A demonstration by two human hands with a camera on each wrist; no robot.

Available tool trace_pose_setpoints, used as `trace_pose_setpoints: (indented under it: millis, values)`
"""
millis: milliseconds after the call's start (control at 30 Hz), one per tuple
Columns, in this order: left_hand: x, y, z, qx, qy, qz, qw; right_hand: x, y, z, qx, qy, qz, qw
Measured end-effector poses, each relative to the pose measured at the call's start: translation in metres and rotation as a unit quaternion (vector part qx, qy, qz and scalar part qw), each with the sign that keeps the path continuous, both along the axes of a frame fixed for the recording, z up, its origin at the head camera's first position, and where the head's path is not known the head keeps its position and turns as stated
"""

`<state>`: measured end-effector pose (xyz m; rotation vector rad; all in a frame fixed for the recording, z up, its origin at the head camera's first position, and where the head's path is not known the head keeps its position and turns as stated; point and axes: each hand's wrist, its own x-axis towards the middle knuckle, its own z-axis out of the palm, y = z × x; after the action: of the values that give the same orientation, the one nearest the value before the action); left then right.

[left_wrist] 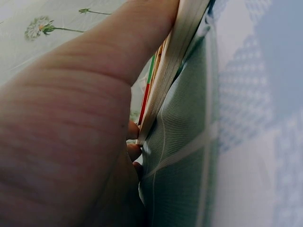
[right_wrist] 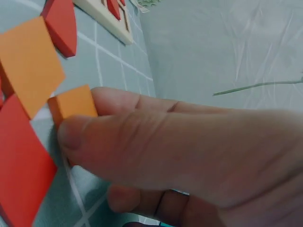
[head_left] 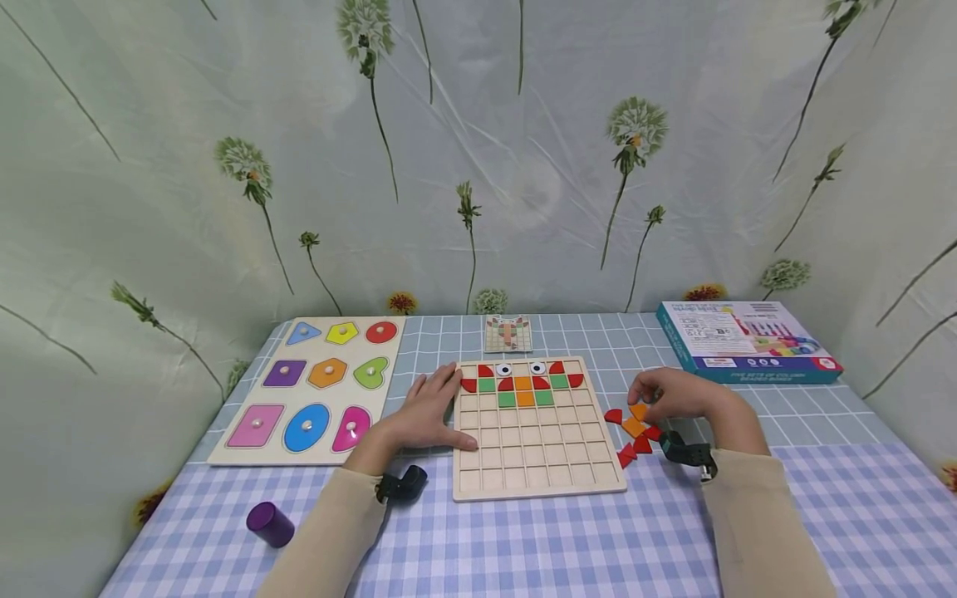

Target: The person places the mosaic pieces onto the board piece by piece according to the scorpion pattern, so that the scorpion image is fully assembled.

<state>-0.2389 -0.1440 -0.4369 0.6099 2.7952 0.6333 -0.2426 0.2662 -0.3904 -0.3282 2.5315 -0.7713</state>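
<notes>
A wooden grid board (head_left: 538, 455) lies in the middle, its upper rows holding red, green and orange tiles and two eye tiles. My left hand (head_left: 422, 418) rests along the board's left edge, thumb over its face and fingers extended by the side; the left wrist view shows the thumb (left_wrist: 109, 52) against the rim. Right of the board, my right hand (right_wrist: 189, 146) pinches an orange tile (right_wrist: 78, 103) between thumb and fingers. Beside it lie another orange tile (right_wrist: 31, 61) and several red tiles (right_wrist: 21, 165).
A small pattern card (head_left: 508, 334) lies behind the board. To the left is a knobbed shape puzzle (head_left: 310, 390), with a purple cylinder (head_left: 271, 525) in front of it. A teal-edged box (head_left: 748, 342) stands at the back right. A patterned curtain (head_left: 553, 166) hangs behind the table.
</notes>
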Motion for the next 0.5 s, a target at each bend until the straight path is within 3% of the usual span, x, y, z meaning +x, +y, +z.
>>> trace_pose_setpoints:
  millis: [500]
  values:
    - [-0.001,0.0001,-0.0007,-0.006,0.0,0.002,1.0,-0.0021,-0.0007,-0.0023,-0.001,0.003,-0.015,0.9999]
